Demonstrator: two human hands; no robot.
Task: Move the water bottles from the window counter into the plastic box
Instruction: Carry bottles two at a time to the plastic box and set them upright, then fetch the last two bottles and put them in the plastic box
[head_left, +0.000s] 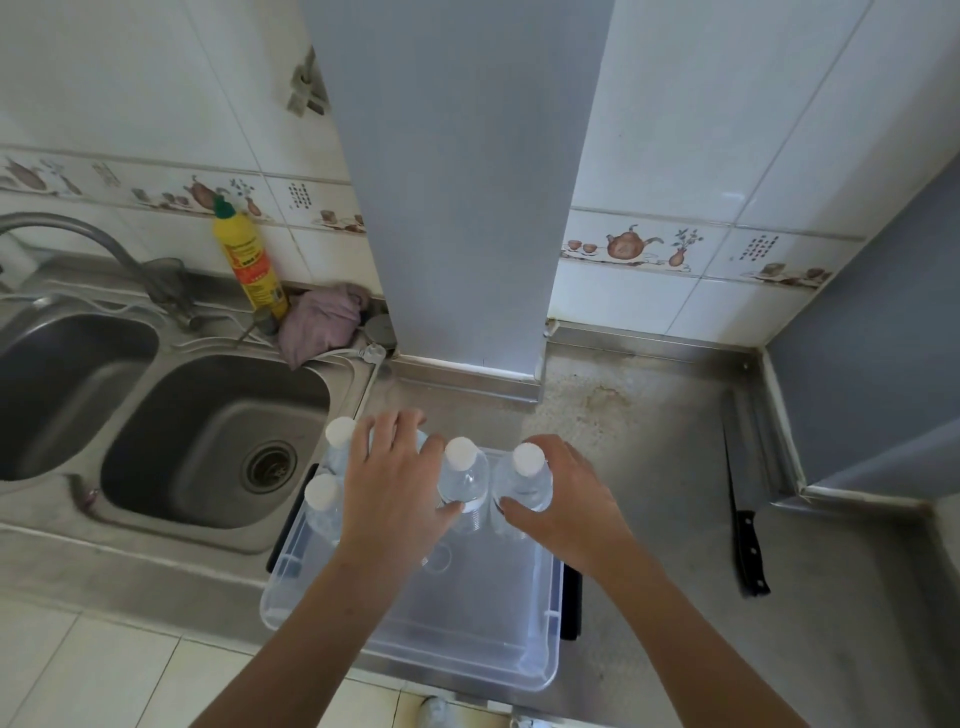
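Both hands setting clear white-capped water bottles (464, 480) upright in the clear plastic box (415, 644).
Right hand (563, 501) fingers clamped round one bottle; left hand (392, 486) fingers spread over another, grip hidden. Crowded bottles could tip if bumped.

Plastic box (540, 670): clear, glossy, smooth plastic, black plastic side latches. Water bottles (470, 486): transparent shiny plastic, matt white caps. Bench (670, 467): brushed stainless metal, dull sheen, stained and speckled near the wall. Sink (218, 441): same brushed steel. Wall tiles (691, 130): glossy white ceramic. Rag (322, 322): soft matt cloth. Detergent bottle (252, 260): yellow plastic. Knife (743, 519): dark blade and black handle.
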